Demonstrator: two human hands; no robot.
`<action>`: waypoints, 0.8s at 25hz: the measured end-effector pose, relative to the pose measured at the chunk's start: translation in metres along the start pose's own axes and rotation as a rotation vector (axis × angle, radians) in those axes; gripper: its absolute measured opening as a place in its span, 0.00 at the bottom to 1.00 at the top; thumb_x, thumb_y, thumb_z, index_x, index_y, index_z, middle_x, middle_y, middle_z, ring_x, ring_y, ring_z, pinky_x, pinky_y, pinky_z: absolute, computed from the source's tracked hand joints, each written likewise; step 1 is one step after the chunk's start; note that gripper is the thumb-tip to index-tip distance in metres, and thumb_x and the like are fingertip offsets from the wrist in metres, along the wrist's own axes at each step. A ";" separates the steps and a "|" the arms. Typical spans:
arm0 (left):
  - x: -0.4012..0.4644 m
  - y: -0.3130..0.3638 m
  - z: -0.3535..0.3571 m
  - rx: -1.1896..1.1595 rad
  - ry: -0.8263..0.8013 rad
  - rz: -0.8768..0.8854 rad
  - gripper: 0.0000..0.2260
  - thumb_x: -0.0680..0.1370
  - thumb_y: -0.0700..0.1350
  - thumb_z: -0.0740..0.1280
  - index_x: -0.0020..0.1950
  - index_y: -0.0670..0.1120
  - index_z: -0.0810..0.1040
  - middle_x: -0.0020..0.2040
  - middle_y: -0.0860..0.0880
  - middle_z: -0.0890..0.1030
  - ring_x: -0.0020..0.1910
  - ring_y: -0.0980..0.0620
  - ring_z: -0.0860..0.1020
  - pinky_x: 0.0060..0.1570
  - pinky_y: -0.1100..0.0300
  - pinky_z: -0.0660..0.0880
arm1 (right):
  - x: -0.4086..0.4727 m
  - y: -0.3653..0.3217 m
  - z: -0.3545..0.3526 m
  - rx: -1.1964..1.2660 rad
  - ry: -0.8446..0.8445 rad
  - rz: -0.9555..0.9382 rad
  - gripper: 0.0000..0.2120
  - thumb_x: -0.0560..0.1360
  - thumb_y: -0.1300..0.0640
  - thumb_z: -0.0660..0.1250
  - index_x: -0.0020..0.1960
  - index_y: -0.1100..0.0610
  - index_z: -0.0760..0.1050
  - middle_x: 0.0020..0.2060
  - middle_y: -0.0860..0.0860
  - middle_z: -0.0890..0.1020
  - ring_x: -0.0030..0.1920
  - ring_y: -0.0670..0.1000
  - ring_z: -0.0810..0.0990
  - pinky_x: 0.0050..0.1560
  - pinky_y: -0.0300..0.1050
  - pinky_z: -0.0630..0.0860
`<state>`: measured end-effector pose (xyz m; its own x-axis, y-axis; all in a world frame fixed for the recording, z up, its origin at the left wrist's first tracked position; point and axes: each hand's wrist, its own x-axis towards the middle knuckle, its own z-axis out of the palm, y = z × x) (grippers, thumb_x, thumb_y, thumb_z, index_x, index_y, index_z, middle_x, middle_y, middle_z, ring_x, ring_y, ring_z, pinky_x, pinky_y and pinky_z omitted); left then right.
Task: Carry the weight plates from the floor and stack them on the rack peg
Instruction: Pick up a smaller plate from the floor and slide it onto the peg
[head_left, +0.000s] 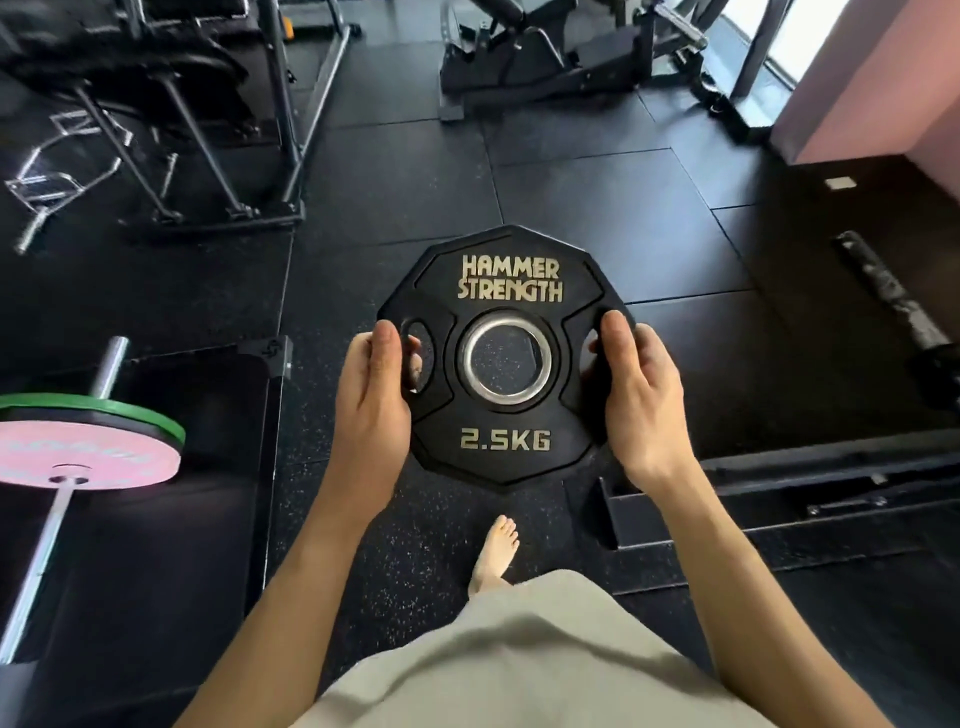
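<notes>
A black 2.5 kg weight plate (506, 358) with gold "Hammer Strength" lettering and a steel centre ring is held flat in front of me, above the floor. My left hand (371, 397) grips its left edge, thumb on top and fingers curled through the left grip slot. On the opposite edge my right hand (641, 395) grips the plate the same way, at the right slot. No rack peg shows in this view.
A barbell (47, 540) with a pink plate (83, 454) and a green plate (156, 415) lies at the left. Machine frames (291, 156) stand at the back. A black platform edge (779, 499) runs along the right. My bare foot (496, 551) is on the rubber floor.
</notes>
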<state>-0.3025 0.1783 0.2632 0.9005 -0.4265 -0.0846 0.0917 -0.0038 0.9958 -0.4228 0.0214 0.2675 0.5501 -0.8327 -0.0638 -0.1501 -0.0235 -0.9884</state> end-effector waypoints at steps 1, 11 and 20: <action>0.025 0.003 0.004 -0.025 0.029 -0.012 0.16 0.82 0.57 0.56 0.46 0.49 0.77 0.40 0.54 0.77 0.40 0.58 0.74 0.49 0.59 0.71 | 0.026 -0.005 0.011 0.003 -0.016 0.010 0.16 0.82 0.48 0.58 0.46 0.59 0.73 0.29 0.44 0.78 0.29 0.37 0.73 0.33 0.29 0.70; 0.282 0.019 0.073 -0.062 0.009 -0.021 0.17 0.83 0.55 0.56 0.49 0.44 0.76 0.41 0.52 0.77 0.41 0.57 0.74 0.48 0.58 0.73 | 0.274 -0.026 0.081 -0.029 -0.002 0.016 0.19 0.82 0.45 0.58 0.48 0.60 0.73 0.28 0.41 0.79 0.30 0.38 0.75 0.35 0.32 0.72; 0.565 0.041 0.186 0.092 -0.347 0.028 0.21 0.81 0.61 0.55 0.46 0.45 0.75 0.41 0.51 0.76 0.41 0.56 0.73 0.48 0.57 0.70 | 0.507 -0.049 0.119 -0.003 0.346 0.058 0.19 0.82 0.46 0.57 0.47 0.61 0.73 0.27 0.40 0.78 0.30 0.38 0.74 0.34 0.30 0.70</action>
<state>0.1307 -0.2307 0.2632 0.7026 -0.7095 -0.0554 0.0160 -0.0621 0.9979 -0.0386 -0.3341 0.2669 0.2295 -0.9709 -0.0686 -0.1758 0.0280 -0.9840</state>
